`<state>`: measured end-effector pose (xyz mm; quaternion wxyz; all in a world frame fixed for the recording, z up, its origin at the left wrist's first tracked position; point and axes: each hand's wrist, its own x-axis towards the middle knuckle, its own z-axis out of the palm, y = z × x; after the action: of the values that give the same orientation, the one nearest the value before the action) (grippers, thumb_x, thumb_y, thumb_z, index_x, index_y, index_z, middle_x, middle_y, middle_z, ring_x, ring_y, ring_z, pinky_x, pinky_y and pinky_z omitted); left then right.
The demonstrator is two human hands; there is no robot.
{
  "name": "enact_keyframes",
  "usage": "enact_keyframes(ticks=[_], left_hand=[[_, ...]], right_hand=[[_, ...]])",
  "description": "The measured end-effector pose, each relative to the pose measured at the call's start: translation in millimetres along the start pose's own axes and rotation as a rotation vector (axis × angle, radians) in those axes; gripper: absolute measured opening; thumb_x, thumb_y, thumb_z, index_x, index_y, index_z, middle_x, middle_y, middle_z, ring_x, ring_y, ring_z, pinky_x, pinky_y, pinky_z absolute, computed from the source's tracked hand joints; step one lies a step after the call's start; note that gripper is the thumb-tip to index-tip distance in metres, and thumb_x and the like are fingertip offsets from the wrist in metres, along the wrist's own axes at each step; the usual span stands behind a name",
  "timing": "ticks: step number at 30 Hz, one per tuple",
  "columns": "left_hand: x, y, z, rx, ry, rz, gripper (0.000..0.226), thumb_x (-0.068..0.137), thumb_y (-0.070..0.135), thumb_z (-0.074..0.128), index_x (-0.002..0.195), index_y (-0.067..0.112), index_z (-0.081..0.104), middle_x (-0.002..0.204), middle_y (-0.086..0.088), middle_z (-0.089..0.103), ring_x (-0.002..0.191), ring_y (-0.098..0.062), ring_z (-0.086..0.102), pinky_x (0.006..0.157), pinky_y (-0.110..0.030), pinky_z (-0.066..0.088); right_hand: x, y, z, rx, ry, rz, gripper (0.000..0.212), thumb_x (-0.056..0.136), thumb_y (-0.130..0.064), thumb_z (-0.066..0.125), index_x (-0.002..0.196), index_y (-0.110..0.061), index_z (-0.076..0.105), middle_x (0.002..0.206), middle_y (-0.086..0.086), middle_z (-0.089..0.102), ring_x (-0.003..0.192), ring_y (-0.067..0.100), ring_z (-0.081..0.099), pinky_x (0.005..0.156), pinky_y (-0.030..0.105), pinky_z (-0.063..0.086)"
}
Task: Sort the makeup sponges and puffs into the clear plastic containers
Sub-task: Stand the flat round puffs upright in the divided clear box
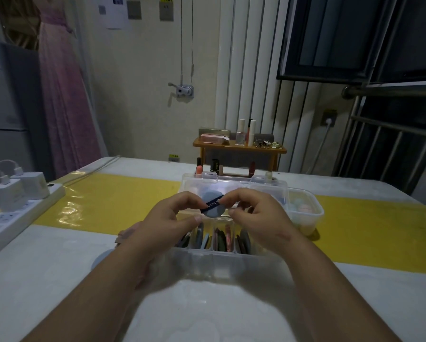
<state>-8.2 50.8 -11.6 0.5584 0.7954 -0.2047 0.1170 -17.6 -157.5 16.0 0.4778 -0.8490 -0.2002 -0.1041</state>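
Both left hand (171,219) and right hand (257,213) pinch the puff (213,211) rim (above the container (219,264)).

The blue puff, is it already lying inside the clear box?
No, the blue puff is pinched between the left hand and the right hand, held up over the divided clear box.

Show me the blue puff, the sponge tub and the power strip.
blue puff (213,212): head view, blue face below the ribbon.
sponge tub (308,227): head view, clear front wall.
power strip (37,204): head view, bare white top.
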Motion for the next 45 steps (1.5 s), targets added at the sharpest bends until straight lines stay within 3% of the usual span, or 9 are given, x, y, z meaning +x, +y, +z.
enact_keyframes(ticks=[11,16,22,25,31,36,39,43,45], left_hand=[[-1,1,-2,0.017,-0.042,-0.015,0.036,0.085,0.008,0.074,0.086,0.043,0.066,0.101,0.019,0.068,0.107,-0.004,0.061,0.087,-0.023,0.046],[0,-1,-3,0.072,-0.047,0.021,0.037,0.084,0.011,0.075,0.091,0.045,0.063,0.103,0.022,0.066,0.111,-0.002,0.059,0.092,-0.028,0.045],[0,-3,-4,0.214,0.001,0.059,0.018,0.074,0.038,0.067,0.092,0.039,0.065,0.104,0.016,0.068,0.105,-0.004,0.061,0.090,-0.034,0.050],[-1,-2,-5,0.266,0.050,0.098,0.019,0.071,0.047,0.063,0.086,0.037,0.066,0.096,0.015,0.068,0.094,0.001,0.059,0.079,-0.022,0.046],[1,-7,-6,0.292,0.111,0.078,0.013,0.074,0.041,0.061,0.081,0.033,0.068,0.089,0.012,0.069,0.092,-0.005,0.062,0.080,-0.022,0.044],[1,-8,-5,0.306,0.082,0.029,0.004,0.080,0.029,0.071,0.078,0.032,0.068,0.086,0.011,0.069,0.088,-0.001,0.062,0.074,-0.014,0.040],[2,-5,-4,0.279,0.084,0.016,0.008,0.072,0.036,0.063,0.075,0.031,0.068,0.083,0.011,0.070,0.086,-0.002,0.062,0.072,-0.009,0.040],[2,-5,-4,0.288,0.090,0.009,0.002,0.078,0.029,0.070,0.076,0.029,0.069,0.084,0.008,0.070,0.085,-0.002,0.062,0.070,-0.004,0.039],[2,-6,-4,0.297,0.088,0.012,0.013,0.083,0.016,0.073,0.077,0.027,0.070,0.084,0.006,0.070,0.085,-0.002,0.061,0.069,-0.003,0.038]], right_hand=[[-2,-6,-1,0.033,0.000,-0.001,0.022,0.095,-0.008,0.059,0.103,-0.026,0.070,0.092,-0.008,0.062,0.071,-0.011,0.058,0.056,0.006,0.045],[-2,-6,-1,0.001,0.019,-0.016,0.022,0.094,-0.010,0.061,0.098,-0.030,0.070,0.092,-0.016,0.062,0.075,-0.011,0.054,0.059,0.006,0.044],[0,-2,-7,-0.022,0.094,-0.018,0.017,0.093,-0.016,0.062,0.095,-0.030,0.072,0.088,-0.018,0.065,0.079,-0.001,0.056,0.063,0.013,0.044],[1,-3,-11,-0.035,0.136,0.003,0.014,0.092,-0.016,0.065,0.090,-0.029,0.069,0.086,-0.013,0.065,0.078,0.005,0.058,0.063,0.015,0.047],[0,-3,-29,-0.088,0.199,0.055,0.022,0.083,-0.002,0.062,0.077,-0.023,0.064,0.080,-0.001,0.064,0.078,0.015,0.061,0.067,0.027,0.054],[-1,-4,-34,-0.194,0.192,0.103,0.013,0.084,-0.008,0.059,0.073,-0.011,0.064,0.074,0.005,0.060,0.071,0.016,0.055,0.062,0.029,0.048],[-1,-3,-37,-0.225,0.209,0.137,0.014,0.084,-0.010,0.058,0.072,-0.007,0.064,0.074,0.009,0.060,0.071,0.019,0.055,0.063,0.034,0.049],[0,-1,-40,-0.289,0.123,0.217,0.017,0.081,-0.012,0.058,0.070,-0.003,0.067,0.074,0.019,0.063,0.067,0.022,0.055,0.066,0.043,0.053],[-1,-1,-40,-0.321,0.028,0.255,0.017,0.080,-0.012,0.058,0.066,-0.008,0.067,0.072,0.017,0.061,0.067,0.020,0.055,0.065,0.042,0.053]])
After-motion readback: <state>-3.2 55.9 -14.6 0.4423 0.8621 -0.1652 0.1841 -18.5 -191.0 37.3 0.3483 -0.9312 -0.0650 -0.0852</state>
